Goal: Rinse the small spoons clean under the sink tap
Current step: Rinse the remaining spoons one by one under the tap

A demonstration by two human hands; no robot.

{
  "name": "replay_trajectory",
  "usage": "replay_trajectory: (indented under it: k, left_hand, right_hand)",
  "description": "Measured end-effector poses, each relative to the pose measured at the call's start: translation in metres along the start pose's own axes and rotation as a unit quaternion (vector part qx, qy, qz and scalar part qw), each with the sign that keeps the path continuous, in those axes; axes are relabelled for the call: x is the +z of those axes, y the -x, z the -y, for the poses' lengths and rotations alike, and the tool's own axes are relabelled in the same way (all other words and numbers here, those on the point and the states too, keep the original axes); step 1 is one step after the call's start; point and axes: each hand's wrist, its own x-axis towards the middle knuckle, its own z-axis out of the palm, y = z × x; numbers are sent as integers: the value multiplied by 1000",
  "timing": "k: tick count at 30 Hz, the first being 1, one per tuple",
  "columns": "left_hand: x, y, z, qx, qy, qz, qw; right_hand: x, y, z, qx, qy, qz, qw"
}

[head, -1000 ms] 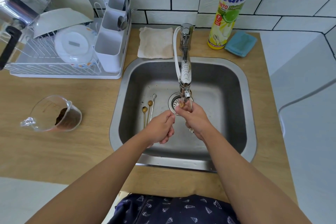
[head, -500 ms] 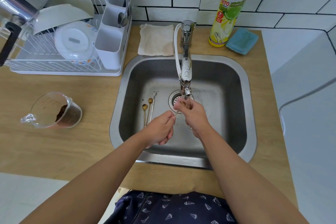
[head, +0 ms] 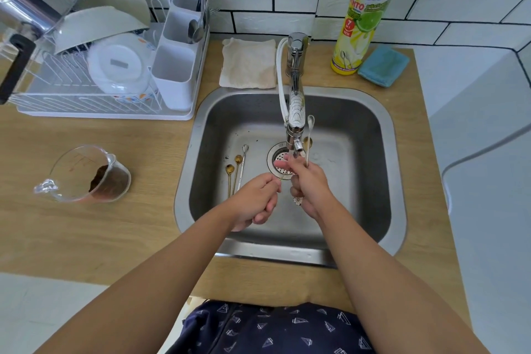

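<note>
White-tiled wall and a wood tabletop (head: 94,227) frame the steel sink (head: 399,210). Right hand (head: 311,187) has its fingers (head: 287,165) clamped on two spoons, a silver one (head: 310,123) and a gold one (head: 307,141), whose bowls now stand up beside the tap (head: 296,112); half a second ago they were hidden behind the nozzle, so the bundle has been raised and tipped upright. Left hand (head: 255,201) pinches a thin handle (head: 283,177) between its fingertips, close to the right hand. I cannot tell whether water is running. Three more spoons (head: 237,165) lie on the sink floor left of the drain (head: 280,162), seemingly unrinsed, so the task looks under halfway done.
</note>
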Motion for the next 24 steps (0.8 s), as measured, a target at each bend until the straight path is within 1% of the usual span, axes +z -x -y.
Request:
replay_trajectory:
  k: [2,5,6,7,8,10,12,13,14,17,18,21,24]
  left_hand:
    - [-6,1,0,-19,92,28,995]
    - [-15,3,2,-44,228,61,971]
    - [-16,3,3,-47,248,65,965]
    - [-15,2,4,-47,239,64,968]
    - [-14,1,5,-45,205,56,976]
    - [-11,-1,7,-29,79,25,996]
    - [-11,-3,8,-3,-65,-12,998]
    - [-11,-4,8,6,-111,-26,993]
    - [-11,-5,9,13,-135,-37,990]
    - [-11,-5,9,27,-164,-55,985]
    - [-11,-5,10,35,-174,-57,982]
    - [-9,-4,11,63,-204,-60,975]
    - [-8,-4,11,96,-229,-86,965]
  right_hand:
    - [-5,1,-1,19,-59,30,998]
    - [-13,4,-2,9,-60,87,994]
    - [-13,5,-3,-4,-48,95,994]
    - [-11,5,-3,-18,-31,88,995]
    - [-9,5,-2,-32,-11,66,997]
    - [-4,2,2,-51,51,-8,997]
    - [0,-1,3,-63,120,-68,988]
    - [0,-2,3,-68,145,-76,984]
    - [1,-1,2,-71,161,-68,982]
    - [4,2,-2,-85,191,-14,978]
    - [5,3,-3,-93,198,-9,976]
    - [7,2,0,-98,185,-51,977]
    - [7,-1,2,-82,168,-77,979]
